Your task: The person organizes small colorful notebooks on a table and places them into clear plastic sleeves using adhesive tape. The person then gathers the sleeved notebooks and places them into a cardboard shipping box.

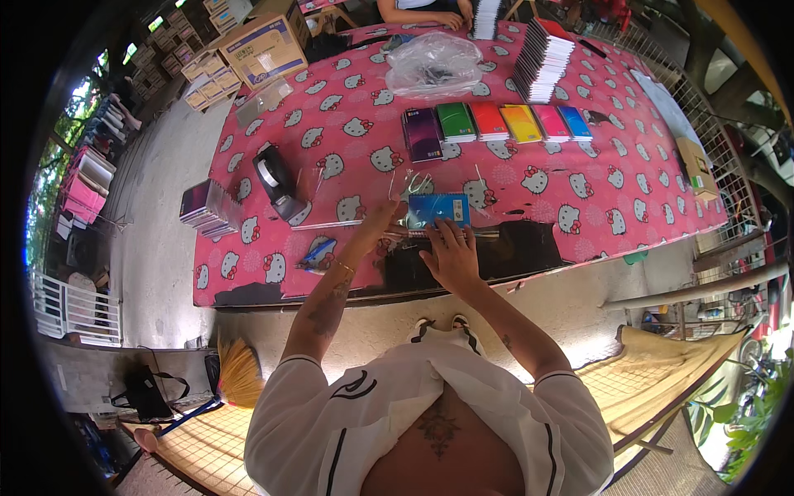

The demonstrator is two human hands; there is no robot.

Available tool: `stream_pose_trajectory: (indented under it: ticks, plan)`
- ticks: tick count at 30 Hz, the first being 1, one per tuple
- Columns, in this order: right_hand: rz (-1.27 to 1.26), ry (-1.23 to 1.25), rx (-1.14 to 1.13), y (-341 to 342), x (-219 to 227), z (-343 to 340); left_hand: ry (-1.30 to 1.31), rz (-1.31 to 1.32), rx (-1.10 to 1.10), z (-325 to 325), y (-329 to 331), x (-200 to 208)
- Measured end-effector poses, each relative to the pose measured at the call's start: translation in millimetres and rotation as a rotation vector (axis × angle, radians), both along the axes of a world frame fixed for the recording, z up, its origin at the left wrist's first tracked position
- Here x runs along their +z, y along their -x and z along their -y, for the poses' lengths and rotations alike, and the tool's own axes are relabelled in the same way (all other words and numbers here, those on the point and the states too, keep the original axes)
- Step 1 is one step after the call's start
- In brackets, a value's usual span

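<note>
A blue spiral notebook (437,207) lies near the table's front edge, with clear plastic wrap (411,183) around its far left corner. My left hand (383,226) is at the notebook's left side, fingers closed on the edge of the plastic; its fingertips are partly hidden. Spread over the notebook's near edge are the fingers of my right hand (454,258), resting on the cover. Beyond them stands a row of notebooks: purple (423,135), green (456,122), red (489,121), yellow (521,123), pink (550,123) and blue (575,123).
A black tape dispenser (276,180) and a wrapped notebook stack (208,208) are to the left. Blue-handled scissors (319,253) lie nearer me. At the back are a plastic bag (434,64), a tall notebook stack (542,62), a carton (265,51) and another person's hands (457,16).
</note>
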State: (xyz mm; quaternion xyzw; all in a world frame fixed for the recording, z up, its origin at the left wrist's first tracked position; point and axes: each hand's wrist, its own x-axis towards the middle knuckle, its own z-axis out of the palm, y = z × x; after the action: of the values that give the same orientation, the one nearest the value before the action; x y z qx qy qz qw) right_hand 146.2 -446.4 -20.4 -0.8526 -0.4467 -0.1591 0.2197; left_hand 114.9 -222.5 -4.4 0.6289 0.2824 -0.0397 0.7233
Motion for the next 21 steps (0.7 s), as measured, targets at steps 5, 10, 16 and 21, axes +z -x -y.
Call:
stream_pose_trajectory:
  ticks: [5,10,16,21]
  plan:
    - [-0.032,0.014,-0.013,-1,1,-6,-0.054,-0.045,-0.146,-14,-1,-24]
    - [-0.048,0.017,-0.020,-8,0,-3,-0.775,0.193,-0.066,-19,-49,-14]
    - [-0.062,-0.007,0.005,-7,5,-9,-1.349,0.442,-0.323,-32,-117,-34]
    - [-0.013,-0.014,0.019,-9,5,-4,-1.578,0.414,-0.465,-21,-130,-38]
